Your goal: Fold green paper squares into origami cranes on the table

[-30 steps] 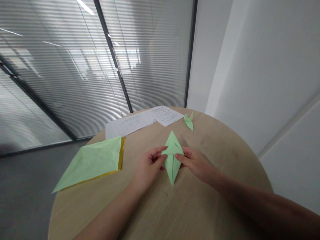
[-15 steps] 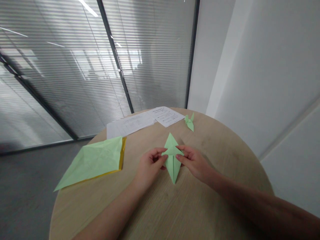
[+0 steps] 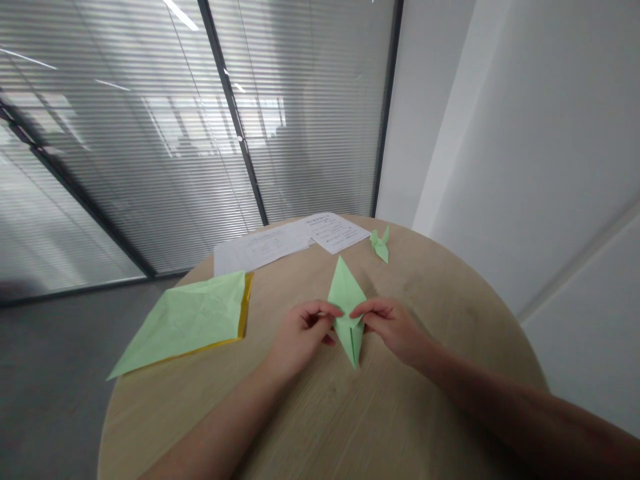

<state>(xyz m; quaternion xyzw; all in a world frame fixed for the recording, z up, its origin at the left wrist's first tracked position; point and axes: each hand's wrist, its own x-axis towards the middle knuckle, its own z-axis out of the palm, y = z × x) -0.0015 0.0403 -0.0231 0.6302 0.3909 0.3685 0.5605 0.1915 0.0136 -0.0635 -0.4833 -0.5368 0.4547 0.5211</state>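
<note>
A light green folded paper kite shape point(image 3: 347, 291) lies on the round wooden table point(image 3: 320, 413), its long point toward the far side and a short point toward me. My left hand point(image 3: 303, 331) pinches its left edge at the middle with thumb and fingers closed. My right hand point(image 3: 391, 327) pinches the right edge the same way. The two sets of fingertips nearly meet over the paper's centre.
A large creased green sheet point(image 3: 187, 321) lies over a yellow sheet at the left. White printed papers point(image 3: 285, 241) rest at the far edge. A small green folded paper figure point(image 3: 381, 244) sits beyond the hands. Glass walls with blinds stand behind the table.
The paper's side flaps have been drawn inward, so the shape is narrower. Both hands' fingertips moved closer together over its centre, and the upper point rose slightly.
</note>
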